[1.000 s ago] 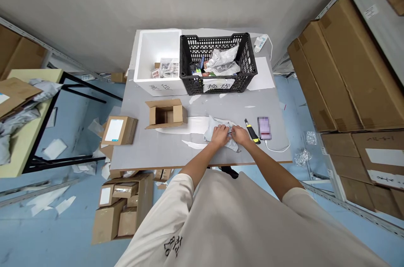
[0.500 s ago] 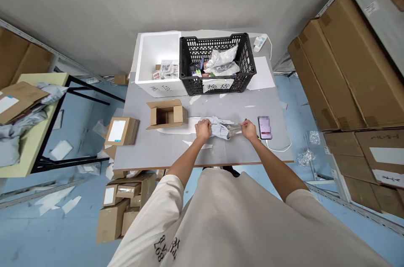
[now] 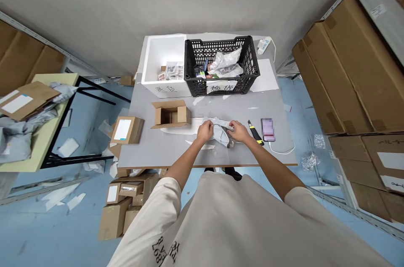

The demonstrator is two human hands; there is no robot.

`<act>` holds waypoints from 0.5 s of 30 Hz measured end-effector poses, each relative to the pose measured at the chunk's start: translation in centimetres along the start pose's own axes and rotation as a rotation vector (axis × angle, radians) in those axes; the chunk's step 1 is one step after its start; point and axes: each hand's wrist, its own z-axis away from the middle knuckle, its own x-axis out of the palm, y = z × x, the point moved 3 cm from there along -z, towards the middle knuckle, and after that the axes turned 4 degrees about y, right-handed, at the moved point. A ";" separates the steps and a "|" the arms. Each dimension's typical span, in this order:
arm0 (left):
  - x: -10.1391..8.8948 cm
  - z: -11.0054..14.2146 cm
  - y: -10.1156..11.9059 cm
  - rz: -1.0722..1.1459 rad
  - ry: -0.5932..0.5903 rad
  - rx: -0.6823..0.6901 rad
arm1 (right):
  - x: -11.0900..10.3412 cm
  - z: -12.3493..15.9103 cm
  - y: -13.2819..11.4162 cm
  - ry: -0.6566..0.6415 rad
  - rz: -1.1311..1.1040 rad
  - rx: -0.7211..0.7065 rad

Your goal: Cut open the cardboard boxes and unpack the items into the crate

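Observation:
Both my hands grip a crumpled grey plastic mailer bag (image 3: 221, 131) just above the grey table (image 3: 164, 149). My left hand (image 3: 205, 130) is closed on its left end. My right hand (image 3: 239, 130) is closed on its right end, close to the left hand. An open small cardboard box (image 3: 171, 114) lies on its side to the left of the bag. A yellow-and-black utility knife (image 3: 255, 132) and a phone (image 3: 267, 128) on a white cable lie to the right.
A white foam box (image 3: 163, 65) and a black plastic crate (image 3: 221, 65) with packets stand at the table's back. A labelled carton (image 3: 126, 129) sits at the left edge. Cardboard boxes are stacked on the floor (image 3: 126, 204) and on shelves at right (image 3: 356, 69).
My hands had pulled apart, stretching the bag; now they have come back together on it, the right hand moving left. The camera view shifted slightly.

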 end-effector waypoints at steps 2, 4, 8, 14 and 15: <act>-0.1 0.1 0.4 0.017 0.000 -0.007 | 0.2 -0.3 -1.1 -0.029 0.052 0.001; -0.2 0.2 1.3 0.000 0.039 -0.018 | 0.2 -0.6 -2.0 -0.034 0.063 -0.012; -0.2 0.2 3.5 -0.106 0.101 -0.018 | -0.4 -0.9 -3.7 -0.026 0.046 -0.068; -1.0 -0.2 3.1 -0.164 -0.011 0.030 | -1.8 -1.3 -4.1 0.021 0.057 -0.135; -1.4 -0.2 2.6 -0.164 0.002 0.040 | -2.0 -1.4 -3.8 0.035 0.067 -0.142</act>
